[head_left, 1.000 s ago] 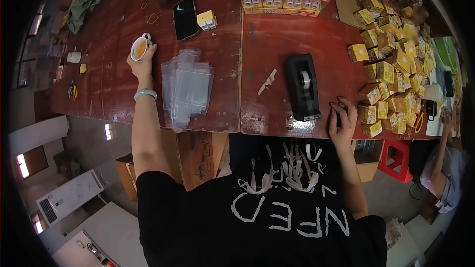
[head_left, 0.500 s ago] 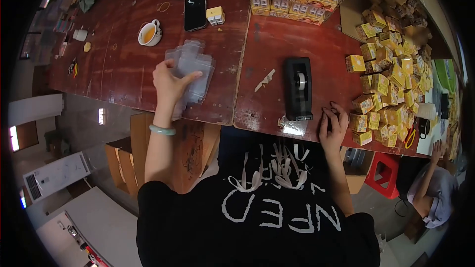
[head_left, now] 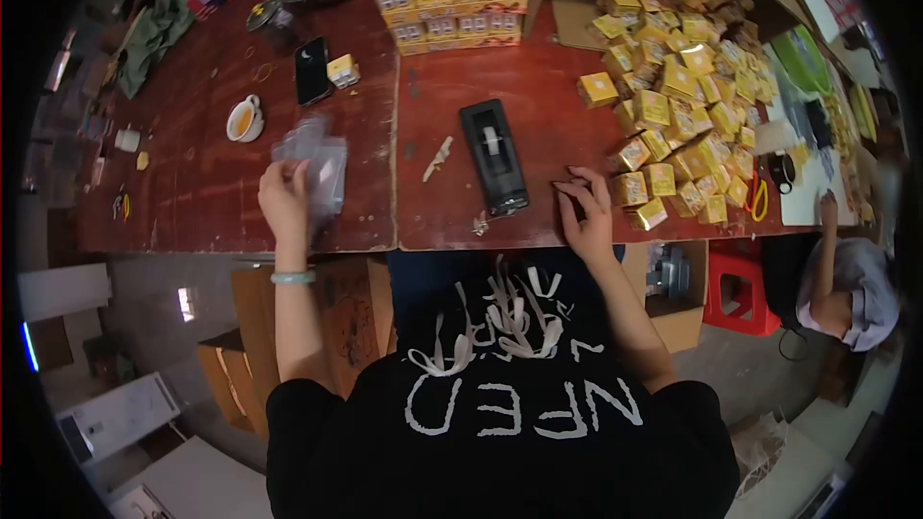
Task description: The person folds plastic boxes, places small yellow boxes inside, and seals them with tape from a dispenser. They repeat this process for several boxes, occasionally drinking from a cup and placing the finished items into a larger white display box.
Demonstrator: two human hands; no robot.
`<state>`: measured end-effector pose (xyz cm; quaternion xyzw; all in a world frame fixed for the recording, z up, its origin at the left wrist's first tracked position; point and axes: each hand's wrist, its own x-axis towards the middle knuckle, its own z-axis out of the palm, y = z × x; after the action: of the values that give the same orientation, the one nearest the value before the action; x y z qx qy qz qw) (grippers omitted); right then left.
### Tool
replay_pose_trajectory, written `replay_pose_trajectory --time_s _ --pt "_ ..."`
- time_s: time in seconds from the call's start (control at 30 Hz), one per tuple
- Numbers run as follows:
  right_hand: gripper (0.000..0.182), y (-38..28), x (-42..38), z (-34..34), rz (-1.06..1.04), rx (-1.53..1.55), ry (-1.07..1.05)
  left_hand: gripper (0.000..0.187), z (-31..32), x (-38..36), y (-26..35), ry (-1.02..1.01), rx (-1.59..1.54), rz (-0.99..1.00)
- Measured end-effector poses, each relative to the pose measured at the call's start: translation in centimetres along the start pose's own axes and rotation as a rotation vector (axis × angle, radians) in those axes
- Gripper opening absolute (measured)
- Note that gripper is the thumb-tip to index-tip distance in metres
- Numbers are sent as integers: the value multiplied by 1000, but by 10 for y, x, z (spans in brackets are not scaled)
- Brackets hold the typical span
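Note:
Clear, flat plastic pieces, perhaps folded sleeves point(head_left: 331, 173), lie in a loose stack on the left part of the red table. Over their left edge is my left hand point(head_left: 286, 197), with a bracelet on the wrist, its thumb and fingers closed on the plastic. How many pieces it grips is hidden. My right hand point(head_left: 589, 216) is at the table's front edge, fingers apart and slightly bent, holding nothing. It is between a black tape dispenser point(head_left: 504, 194) and a heap of small yellow boxes point(head_left: 688, 120).
A cup of tea point(head_left: 245, 121), a phone point(head_left: 311, 71) and a small yellow-and-white box point(head_left: 342, 71) stand beyond the plastic. Stacked display cartons point(head_left: 452, 2) are at the back. Yellow-handled scissors point(head_left: 760, 200) lie right; another person's hand point(head_left: 828, 209) is farther right.
The view has shifted, so the table contents appear farther left. My left thumb and fingers have drawn together at the plastic. My right hand still rests by the yellow boxes.

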<state>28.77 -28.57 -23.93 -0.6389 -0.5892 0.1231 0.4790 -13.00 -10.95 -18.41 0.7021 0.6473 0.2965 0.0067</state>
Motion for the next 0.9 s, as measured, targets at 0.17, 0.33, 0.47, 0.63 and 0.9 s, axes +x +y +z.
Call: replay_pose_trajectory --time_s 0.17,0.33,0.47,0.63,0.9 --pt "45 -85 34 -31 -191 301 -40 16 -59 -37 123 -636 -809 -167" --pt "53 -109 39 -19 -99 583 -267 10 -57 -78 191 -795 -924 182" --pt "27 -103 34 -19 29 803 -362 15 -38 -88 198 -644 -847 197" --pt "17 -107 29 -25 123 651 -464 84 -38 -109 226 -331 -364 423" --pt "30 -140 26 -32 -75 527 -317 93 -35 -110 218 -438 -791 241"
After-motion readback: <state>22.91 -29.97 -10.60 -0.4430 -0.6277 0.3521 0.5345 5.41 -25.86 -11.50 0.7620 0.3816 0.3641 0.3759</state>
